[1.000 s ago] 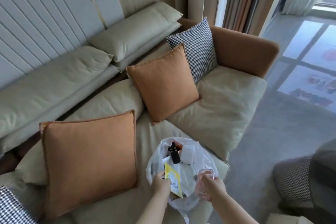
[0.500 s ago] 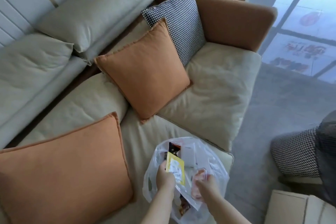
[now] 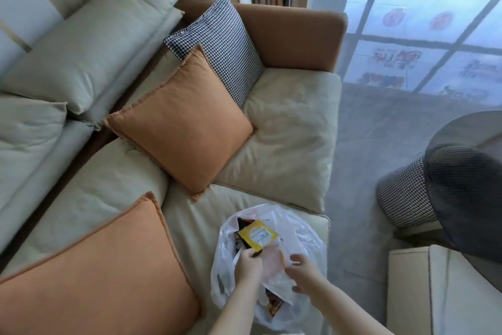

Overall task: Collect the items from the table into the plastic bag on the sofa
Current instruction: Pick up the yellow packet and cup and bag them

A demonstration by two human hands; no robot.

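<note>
Nearest the camera, both forearms reach out over the near edge of the sofa [image 3: 285, 122] to the plastic bag [image 3: 304, 228], which sits slumped on the seat cushion with its mouth turned up toward the person, so things can be dropped straight in.

The left hand [image 3: 248, 265] is curled at the near-left rim of the bag, fingers closed on the lower edge of the yellow packet [image 3: 258, 235]. The packet stands tilted across the opening, its far corner already over the bag's contents; it looks held low so it can be slid down among them rather than let fall.

The right hand [image 3: 303, 270] hovers just right of the left, fingers spread and loosely bent. A pale pink translucent thing [image 3: 273, 262] lies between the two hands; I cannot tell whether the right fingers touch it or have let it go. That hand probably also keeps the thin film from folding shut.

Inside, dark and orange wrappers show through the plastic, too muddled to name.

Farther off, two orange cushions [image 3: 179, 125] and a houndstooth cushion [image 3: 220, 44] lean on the sofa's back, well clear of the bag. The worktop the items come from does not plainly show.
</note>
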